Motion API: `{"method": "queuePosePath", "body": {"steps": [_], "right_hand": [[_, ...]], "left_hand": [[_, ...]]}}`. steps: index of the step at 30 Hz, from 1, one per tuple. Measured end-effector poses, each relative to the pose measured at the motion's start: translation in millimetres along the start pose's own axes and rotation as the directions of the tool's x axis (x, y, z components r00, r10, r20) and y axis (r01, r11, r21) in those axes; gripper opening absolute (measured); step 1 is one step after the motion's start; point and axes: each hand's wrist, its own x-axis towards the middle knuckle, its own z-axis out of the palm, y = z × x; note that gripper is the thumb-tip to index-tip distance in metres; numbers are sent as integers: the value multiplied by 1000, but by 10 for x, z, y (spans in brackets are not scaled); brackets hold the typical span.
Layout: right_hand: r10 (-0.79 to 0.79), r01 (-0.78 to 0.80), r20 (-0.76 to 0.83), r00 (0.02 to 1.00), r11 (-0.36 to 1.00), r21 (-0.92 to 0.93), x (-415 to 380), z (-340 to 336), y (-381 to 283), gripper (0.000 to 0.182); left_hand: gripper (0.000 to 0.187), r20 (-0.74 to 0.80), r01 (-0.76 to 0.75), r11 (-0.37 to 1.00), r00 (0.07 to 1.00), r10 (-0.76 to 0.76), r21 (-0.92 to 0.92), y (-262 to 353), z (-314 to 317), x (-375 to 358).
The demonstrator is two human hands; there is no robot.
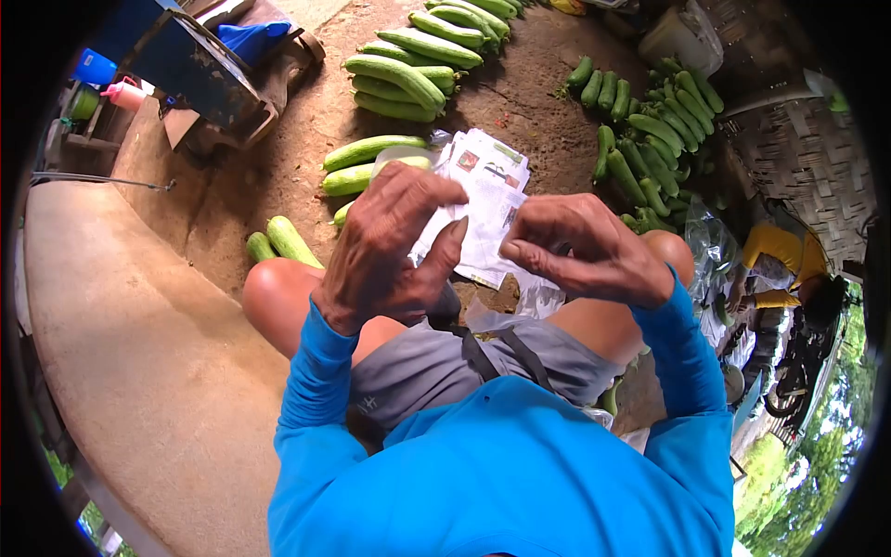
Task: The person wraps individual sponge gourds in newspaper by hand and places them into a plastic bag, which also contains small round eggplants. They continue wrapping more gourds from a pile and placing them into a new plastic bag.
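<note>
My left hand (394,237) is over my knee, its thumb and index fingertip apart and its other fingers curled. My right hand (589,246) is closed in a pinch; whatever is between its fingertips is too thin to make out. Between and beyond the hands, printed white papers (487,167) lie in a loose stack, with thin, pale plastic (540,299) crumpled below them by my right hand. Long green gourds (367,151) lie on the ground just beyond my left hand, partly under a whitish sheet.
More gourds form a row (399,79) ahead, and smaller green ones are piled (654,139) at the right. A pale ledge (139,353) curves along the left. Another person in a yellow top (784,251) is at the far right, near clear plastic bags (710,246).
</note>
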Motion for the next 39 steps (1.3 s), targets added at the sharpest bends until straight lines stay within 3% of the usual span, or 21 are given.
{"method": "queuePosePath", "body": {"steps": [1,3,5,6,7,9,10,11,15,19,23,25,33,35,36,37,39], "right_hand": [[193,-197,49,980,974,109,11,-9,-22,25],[139,-137,-19,990,987,82,53,98,215,32],[94,-60,-111,989,959,278,90,179,344,37],[103,-56,-128,986,943,329,100,216,364,38],[101,-55,-125,987,943,329,110,239,367,38],[128,-72,-148,981,939,335,140,303,357,37],[123,-70,-140,983,938,338,157,349,381,37],[89,-27,-157,984,933,358,172,409,429,37],[-70,138,-198,978,925,354,240,555,508,35],[-76,114,-155,985,962,250,232,561,488,36],[-7,55,-133,991,931,362,204,576,495,34],[213,-173,-7,977,814,554,197,516,421,31],[234,-185,16,972,726,662,253,502,400,23],[232,-81,-71,970,585,807,269,520,426,15],[294,-114,-39,955,484,867,266,488,430,14],[293,-113,-40,955,487,866,267,490,468,14],[421,36,-141,896,247,968,297,506,492,15]], "left_hand": [[29,-47,71,997,996,-71,-4,3,25,6],[31,-115,4,1000,993,-2,13,-28,42,-25],[27,-310,87,996,947,-87,-15,25,20,-164],[21,-341,156,979,920,-193,-133,70,41,-234],[14,-321,202,957,910,-262,-209,109,50,-280],[14,-116,387,865,890,-441,-320,163,103,-277],[18,-66,490,792,834,-547,-365,213,149,-240],[19,-9,540,779,820,-572,-320,170,199,-252],[18,99,605,719,784,-613,-342,82,306,-228],[18,143,570,673,802,-579,-472,-54,366,-321],[18,208,603,671,790,-577,-431,-78,302,-345],[18,226,609,660,786,-575,-439,-91,297,-369],[21,275,618,660,784,-556,-427,-78,192,-334],[21,276,601,671,797,-537,-434,-92,173,-363],[21,240,571,657,815,-528,-492,-128,195,-414],[21,202,536,643,830,-519,-548,-151,195,-442],[20,204,558,604,807,-554,-568,-186,123,-493]]}}
